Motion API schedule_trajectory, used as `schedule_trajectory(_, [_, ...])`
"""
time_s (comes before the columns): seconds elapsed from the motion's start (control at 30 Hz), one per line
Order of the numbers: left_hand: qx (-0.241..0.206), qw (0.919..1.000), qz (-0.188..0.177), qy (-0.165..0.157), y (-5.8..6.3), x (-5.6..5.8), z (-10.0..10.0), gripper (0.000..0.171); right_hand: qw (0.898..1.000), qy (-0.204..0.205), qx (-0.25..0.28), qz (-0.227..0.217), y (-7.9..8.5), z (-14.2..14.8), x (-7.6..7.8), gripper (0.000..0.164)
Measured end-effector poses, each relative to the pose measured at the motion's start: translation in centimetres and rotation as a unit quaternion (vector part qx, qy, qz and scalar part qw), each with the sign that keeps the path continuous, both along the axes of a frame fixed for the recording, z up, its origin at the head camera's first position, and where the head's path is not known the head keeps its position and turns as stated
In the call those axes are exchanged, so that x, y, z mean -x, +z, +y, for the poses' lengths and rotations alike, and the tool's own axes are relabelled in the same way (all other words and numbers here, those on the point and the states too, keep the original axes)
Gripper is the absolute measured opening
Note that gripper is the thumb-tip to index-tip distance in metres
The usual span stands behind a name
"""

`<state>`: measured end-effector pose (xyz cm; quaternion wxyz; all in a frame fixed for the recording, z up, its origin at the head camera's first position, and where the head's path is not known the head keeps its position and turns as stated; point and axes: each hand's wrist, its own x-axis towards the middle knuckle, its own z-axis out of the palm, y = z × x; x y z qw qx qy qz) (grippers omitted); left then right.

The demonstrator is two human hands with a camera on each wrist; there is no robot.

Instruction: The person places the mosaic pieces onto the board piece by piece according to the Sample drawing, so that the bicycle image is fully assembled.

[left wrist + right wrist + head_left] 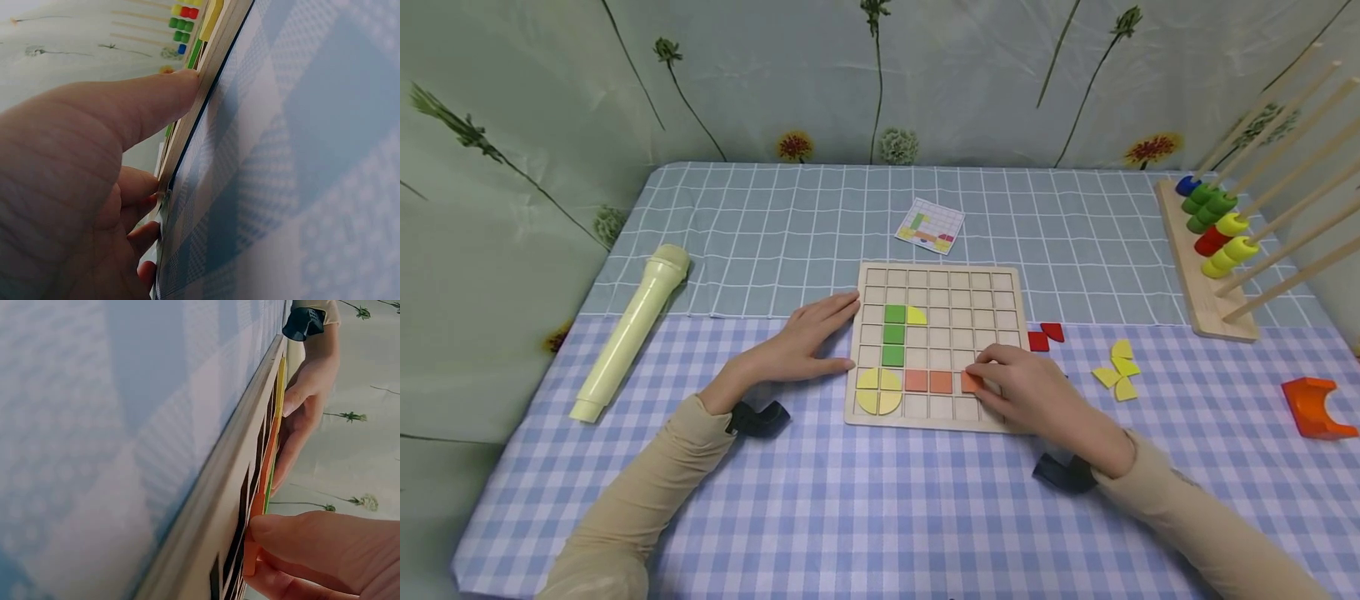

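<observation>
A wooden grid board (940,327) lies on the table with square cells. In it sit several green squares (893,334), a yellow quarter-circle (916,315), a yellow circle (878,392) of quarter pieces, and two orange squares (928,382). My right hand (1026,387) pinches another orange square (251,555) between thumb and fingers, low over the same row, right of the two placed ones. My left hand (797,343) touches the board's left edge, fingers extended; its thumb (156,100) presses the wooden rim.
Behind the board lies a pattern card (929,226). Red pieces (1038,342) and yellow quarter-circles (1124,367) lie to the right. A bead rack (1210,275) with tall pegs and an orange arch block (1319,408) stand far right; a pale yellow microphone-shaped object (634,333) lies left.
</observation>
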<state>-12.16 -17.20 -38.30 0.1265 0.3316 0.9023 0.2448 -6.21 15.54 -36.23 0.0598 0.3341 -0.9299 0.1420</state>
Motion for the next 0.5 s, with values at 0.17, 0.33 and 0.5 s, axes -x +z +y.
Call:
schedule_trajectory(0.17, [0.000,1.0000,0.000,0.000,-0.01,0.01,0.01,0.083,1.000,0.002,-0.001,-0.013,-0.04,-0.30,0.23,0.020])
schedule_trajectory(0.33, [0.000,1.0000,0.001,0.000,-0.03,0.00,0.00,0.083,1.000,0.005,0.002,-0.019,-0.09,-0.39,0.30,0.020])
schedule_trajectory(0.5, [0.001,1.0000,0.000,0.001,-0.04,0.00,0.01,0.084,1.000,0.016,0.001,-0.019,-0.21,-0.41,0.36,0.021])
